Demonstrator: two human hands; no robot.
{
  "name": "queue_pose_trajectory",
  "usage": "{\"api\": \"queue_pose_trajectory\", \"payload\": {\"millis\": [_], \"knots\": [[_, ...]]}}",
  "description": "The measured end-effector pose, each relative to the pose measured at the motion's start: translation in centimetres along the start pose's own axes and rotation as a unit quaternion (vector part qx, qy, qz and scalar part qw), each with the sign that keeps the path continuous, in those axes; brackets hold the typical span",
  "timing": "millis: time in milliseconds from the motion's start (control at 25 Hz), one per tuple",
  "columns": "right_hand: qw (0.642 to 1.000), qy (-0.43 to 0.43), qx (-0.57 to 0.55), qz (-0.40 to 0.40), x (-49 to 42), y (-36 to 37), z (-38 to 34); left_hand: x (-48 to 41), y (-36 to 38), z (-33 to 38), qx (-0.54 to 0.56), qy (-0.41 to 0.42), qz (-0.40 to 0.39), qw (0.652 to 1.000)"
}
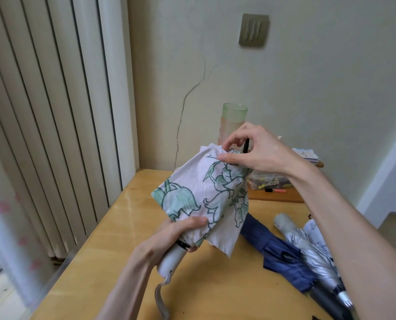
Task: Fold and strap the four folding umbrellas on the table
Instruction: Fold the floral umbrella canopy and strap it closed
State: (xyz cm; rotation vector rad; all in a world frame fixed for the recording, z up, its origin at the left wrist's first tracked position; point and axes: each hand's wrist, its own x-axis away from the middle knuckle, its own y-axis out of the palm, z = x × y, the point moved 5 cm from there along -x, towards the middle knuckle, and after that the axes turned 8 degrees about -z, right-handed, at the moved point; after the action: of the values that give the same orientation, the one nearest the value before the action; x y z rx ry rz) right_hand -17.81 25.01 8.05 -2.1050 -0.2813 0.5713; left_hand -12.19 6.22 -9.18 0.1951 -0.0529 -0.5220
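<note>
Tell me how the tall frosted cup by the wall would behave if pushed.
The cup looks tall and narrow, so a push near its rim would probably tip it. Its translucent walls suggest light plastic or glass; which, I cannot tell. Round, it may then roll.

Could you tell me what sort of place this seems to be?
Probably a room in a home: a wooden table against a cracked wall, vertical blinds at the left, and a wall switch.
</note>
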Motion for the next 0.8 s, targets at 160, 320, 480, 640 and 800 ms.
{"api": "queue_pose_trajectory", "payload": {"millis": [160, 320, 480, 640, 800], "knots": [[1.000, 0.002, -0.023, 0.008, -0.3, 0.0, 0.2, 0.0, 0.0, 0.0, -0.040, 0.009, 0.005, 0.999], [1.000, -0.002, -0.023, 0.000, -0.9, 0.0, 0.2, -0.1, 0.2, 0.2, -0.147, 0.018, -0.019, 0.989], [0.999, -0.017, -0.020, -0.031, -1.4, -0.7, 0.3, -0.3, 0.2, -0.1, -0.134, 0.024, -0.040, 0.990], [0.995, -0.023, -0.052, -0.088, -1.8, -0.5, 0.0, -0.4, 0.2, -0.3, -0.094, 0.025, -0.038, 0.995], [0.991, -0.032, -0.084, -0.098, -1.4, -0.4, 0.5, -0.3, 0.2, -0.4, -0.038, 0.033, -0.032, 0.998]]}}
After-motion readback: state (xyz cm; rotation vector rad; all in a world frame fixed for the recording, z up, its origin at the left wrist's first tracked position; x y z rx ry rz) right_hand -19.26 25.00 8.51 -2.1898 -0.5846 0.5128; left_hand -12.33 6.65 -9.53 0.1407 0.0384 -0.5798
